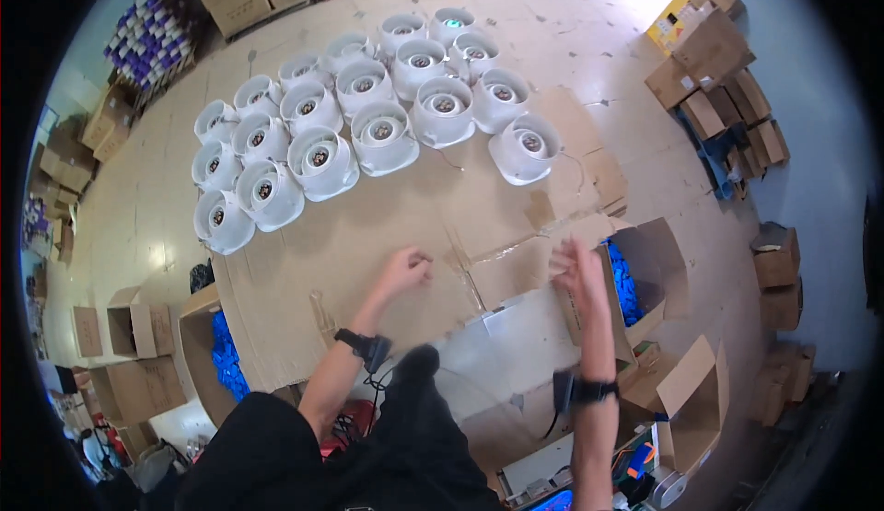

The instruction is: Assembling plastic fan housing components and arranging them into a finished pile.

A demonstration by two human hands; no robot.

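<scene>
Looking down from the head view, both bare hands were seen stretched out over a large sheet of flattened brown cardboard (368, 235) spread on the pale floor. The left hand (405, 267) was held just above the cardboard near its middle, the fingers curled loosely inward with the tips drawn close together; whether anything small was pinched between them could not be told, since the hand was blurred. The right hand (578, 272) was raised beside the edge of an open carton (656, 262), its fingers spread and partly open, and nothing could be made out in its grasp. Blue items (626, 283) were visible inside that carton, and more blue items (226, 356) were packed in a second open carton (197, 350) at the left edge of the cardboard. A dark band with a small device was worn on each wrist. Well apart from both hands, at the far side of the cardboard, round white fan housings (368, 106) were set out in close rows, most touching their neighbours, each with a dark centre facing upward; one housing (526, 147) stood slightly apart at the right end. Stacks of brown boxes (714, 60) were piled along the right wall, and further boxes were stacked at the top left.
</scene>
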